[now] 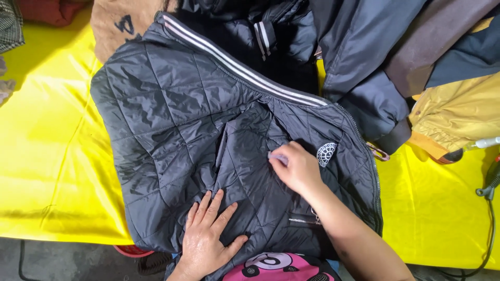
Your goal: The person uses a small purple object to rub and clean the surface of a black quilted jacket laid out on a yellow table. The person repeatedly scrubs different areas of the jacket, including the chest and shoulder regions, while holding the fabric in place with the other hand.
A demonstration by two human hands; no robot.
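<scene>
Across the yellow-covered bench (47, 156) lies a black quilted jacket (172, 125) with a white-striped collar, spread flat with its zip edge toward the right. Low on its front, the left hand (205, 237) rests open and flat, fingers spread and pressing the fabric down, while the right hand (297, 166) is pinched closed on a small pale object (276, 156) held against the cloth just beside a round white chest badge (326, 154). Behind the jacket sit heaped dark garments (359, 47) and a mustard-yellow jacket (458, 112).
</scene>
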